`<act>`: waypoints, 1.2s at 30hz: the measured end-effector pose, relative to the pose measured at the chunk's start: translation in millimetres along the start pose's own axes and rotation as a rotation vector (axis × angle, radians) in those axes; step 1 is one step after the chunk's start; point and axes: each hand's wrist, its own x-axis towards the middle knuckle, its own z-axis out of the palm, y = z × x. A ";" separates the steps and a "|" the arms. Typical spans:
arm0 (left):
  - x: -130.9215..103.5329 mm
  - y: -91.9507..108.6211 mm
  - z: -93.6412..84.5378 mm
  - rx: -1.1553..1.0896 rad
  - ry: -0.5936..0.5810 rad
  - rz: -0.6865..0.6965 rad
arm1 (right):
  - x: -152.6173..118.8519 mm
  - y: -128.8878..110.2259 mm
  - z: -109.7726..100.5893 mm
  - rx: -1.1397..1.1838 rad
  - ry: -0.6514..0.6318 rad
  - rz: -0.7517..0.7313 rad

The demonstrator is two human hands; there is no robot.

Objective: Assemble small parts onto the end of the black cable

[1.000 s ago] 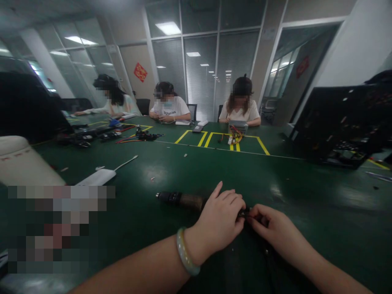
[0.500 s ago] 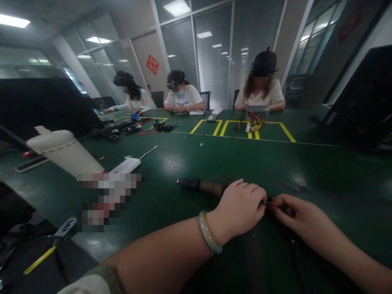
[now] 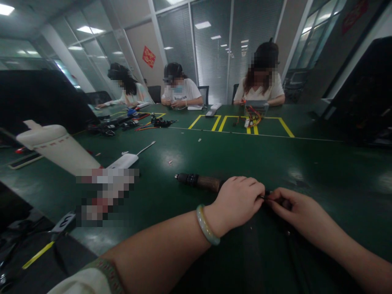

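Note:
A slim hand tool (image 3: 208, 183) with a brown body, black collar and silver chuck-like tip lies on the green table (image 3: 159, 212), pointing left. My left hand (image 3: 239, 200), a jade-coloured bangle at its wrist, is closed over the tool's rear part and hides it. A thin dark piece (image 3: 263, 197) sticks out from under that hand in line with the tool. With thumb and fingers pinched, my right hand (image 3: 290, 206) has hold of the other end of this piece. What exactly it is, I cannot make out.
Left of my hands are a white tumbler (image 3: 58, 149) and a white adapter (image 3: 124, 162) with a short cable. Dark wired parts (image 3: 159, 120) lie farther back, left of a clear box with coloured wires (image 3: 255, 114). Three people sit across the table. Black screens flank both sides.
My view has shifted slightly, so the whole scene sits a little higher and farther left. Both hands keep nearly the same grip and position at the tool.

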 end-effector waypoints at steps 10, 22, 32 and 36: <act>2.0 1.0 -0.3 0.000 -0.015 -0.016 | 0.5 -0.7 0.8 0.031 0.001 0.011; 7.8 -2.6 6.7 0.000 -0.055 -0.037 | -2.7 -8.9 -1.6 0.058 0.114 -0.062; 11.4 -4.3 6.0 0.080 -0.144 -0.079 | -3.0 -1.8 -0.1 0.053 0.131 -0.092; 11.1 -6.8 7.8 0.089 -0.142 -0.100 | -2.6 -0.7 -0.6 0.048 0.126 -0.096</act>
